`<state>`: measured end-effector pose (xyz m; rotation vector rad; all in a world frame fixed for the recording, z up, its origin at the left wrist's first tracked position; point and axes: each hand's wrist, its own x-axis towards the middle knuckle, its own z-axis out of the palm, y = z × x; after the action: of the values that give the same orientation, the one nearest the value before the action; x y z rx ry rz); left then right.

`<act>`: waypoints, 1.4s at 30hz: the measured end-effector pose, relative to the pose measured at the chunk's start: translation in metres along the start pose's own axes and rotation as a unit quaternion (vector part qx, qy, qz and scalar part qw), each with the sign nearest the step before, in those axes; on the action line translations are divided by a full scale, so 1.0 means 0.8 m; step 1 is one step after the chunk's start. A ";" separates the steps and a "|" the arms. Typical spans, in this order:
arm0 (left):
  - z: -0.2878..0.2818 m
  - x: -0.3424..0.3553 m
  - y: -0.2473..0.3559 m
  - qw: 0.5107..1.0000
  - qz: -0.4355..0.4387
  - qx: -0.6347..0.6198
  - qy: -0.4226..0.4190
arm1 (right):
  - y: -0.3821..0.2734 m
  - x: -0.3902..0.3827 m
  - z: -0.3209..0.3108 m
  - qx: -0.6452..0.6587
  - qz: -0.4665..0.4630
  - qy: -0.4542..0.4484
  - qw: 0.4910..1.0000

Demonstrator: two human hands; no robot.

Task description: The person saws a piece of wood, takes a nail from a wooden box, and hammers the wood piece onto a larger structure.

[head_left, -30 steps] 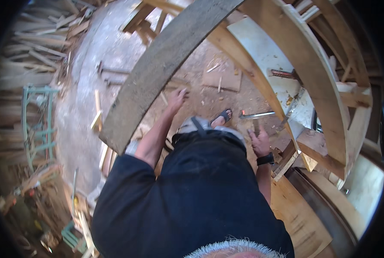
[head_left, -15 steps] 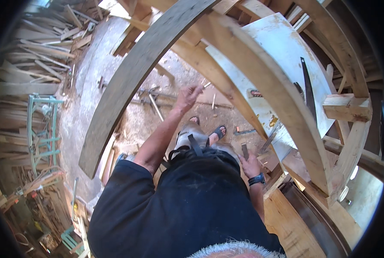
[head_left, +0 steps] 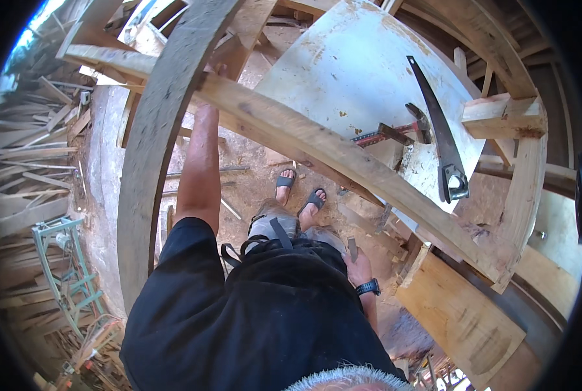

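Head view: left hand (head_left: 215, 69) at wooden frame (head_left: 317, 146), grip unclear; right hand (head_left: 359, 269), well apart, around flat strip (head_left: 352, 247).

Wht. surface (head_left: 330, 75), worn w/ brown stains, carries a dark-bladed handsaw (head_left: 439, 133), hammer (head_left: 424, 130) w/ red & blk. handle just beside it, plus short dark pc. (head_left: 395, 135) across handle. Dusty floor (head_left: 245, 189) below: 2 long bars (head_left: 234, 169), approx. parallel, thin pale stick (head_left: 231, 209) nearby, sandalled feet (head_left: 312, 206).

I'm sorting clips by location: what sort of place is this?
Probably a woodworking shop: a long dark-bladed handsaw lies on a stained white panel, near a brown wooden frame, with loose wooden strips heaped at left.
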<state>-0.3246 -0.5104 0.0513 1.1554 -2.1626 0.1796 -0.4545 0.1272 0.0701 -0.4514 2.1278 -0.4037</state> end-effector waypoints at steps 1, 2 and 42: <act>0.005 0.006 0.000 0.999 -0.035 -0.003 -0.002 | 0.003 -0.004 0.007 0.016 0.010 0.002 1.000; 0.007 0.009 -0.001 0.997 -0.069 0.000 -0.039 | 0.007 -0.007 0.012 0.030 0.021 0.006 0.999; -0.038 -0.083 0.427 0.904 0.007 -0.355 -0.238 | 0.101 0.009 0.056 0.044 0.028 0.074 0.996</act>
<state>-0.5506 -0.2472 0.0961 0.7909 -2.3176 -0.9055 -0.4349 0.1900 0.0048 -0.3196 2.2493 -0.5117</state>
